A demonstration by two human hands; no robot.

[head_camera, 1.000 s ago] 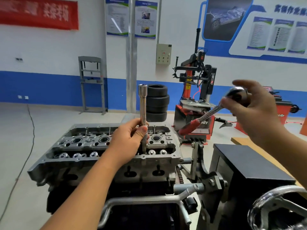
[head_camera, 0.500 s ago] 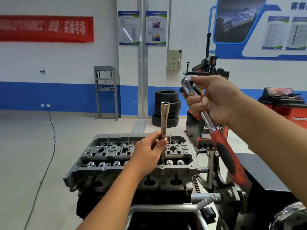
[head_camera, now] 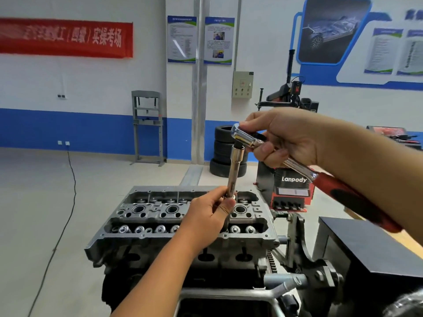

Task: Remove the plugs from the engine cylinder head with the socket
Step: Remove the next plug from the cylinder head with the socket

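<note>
The long socket [head_camera: 234, 172] is held upright by the left hand [head_camera: 209, 217], whose fingers are curled round its lower part. Its bottom end goes down into a hole in the cylinder head [head_camera: 183, 221], third from the left in the middle row; whether it sits on a plug cannot be seen, because the hand hides it. The wrench [head_camera: 274, 154] is gripped near its shiny head by the right hand [head_camera: 287, 139], with fingers and thumb wrapped round it, and the red handle [head_camera: 357, 203] points back along the arm. The wrench head is placed right on top of the socket.

Things could go wrong here. If the wrench head is not pushed fully onto the socket, it could slip off when turned. If the socket is tipped to one side, the plug could be cracked or its thread hurt. With the wrench held so close to its head, little turning force can be given. No loose plugs are seen yet, so the job looks barely started.
</note>
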